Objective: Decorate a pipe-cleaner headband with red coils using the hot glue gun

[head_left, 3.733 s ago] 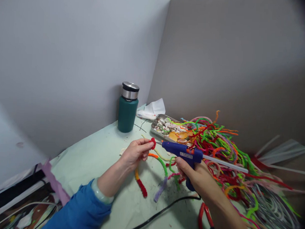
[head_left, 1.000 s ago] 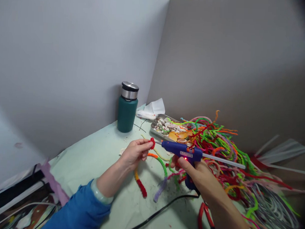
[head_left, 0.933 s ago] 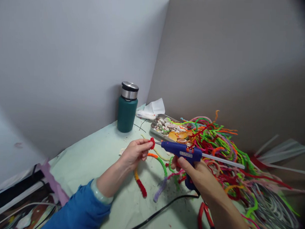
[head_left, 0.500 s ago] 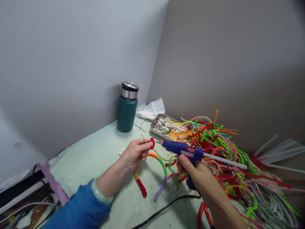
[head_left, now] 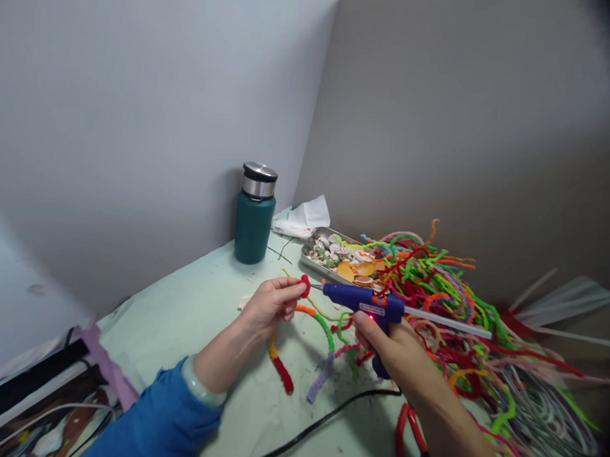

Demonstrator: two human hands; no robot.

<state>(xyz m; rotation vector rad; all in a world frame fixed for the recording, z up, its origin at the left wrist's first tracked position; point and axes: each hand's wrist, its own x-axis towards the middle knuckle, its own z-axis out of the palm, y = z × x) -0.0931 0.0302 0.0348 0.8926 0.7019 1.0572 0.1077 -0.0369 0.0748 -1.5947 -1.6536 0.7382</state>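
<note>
My left hand [head_left: 274, 301] is closed, pinching a small curled piece of red pipe cleaner [head_left: 305, 286] between thumb and fingertips. My right hand [head_left: 384, 341] is wrapped round the handle of a blue glue gun [head_left: 350, 297], and a red light glows on its side. A long white glue stick [head_left: 449, 323] sticks out of the gun's back. The gun's metal nozzle [head_left: 317, 287] points left, at or very near the red piece; I cannot tell whether they touch. Under my left hand is a bent multicoloured pipe cleaner [head_left: 326, 332], partly hidden by the hand.
A green flask [head_left: 254, 227] stands by the wall, beside a metal tray [head_left: 314, 262] of shells. Tangled pipe cleaners [head_left: 433, 279] heap up at the right. The black cord [head_left: 323, 421] crosses the table's front, near red-handled pliers or scissors [head_left: 402, 432].
My right hand has moved the glue gun slightly left, bringing its nozzle closer to the red piece. My left hand has barely moved.
</note>
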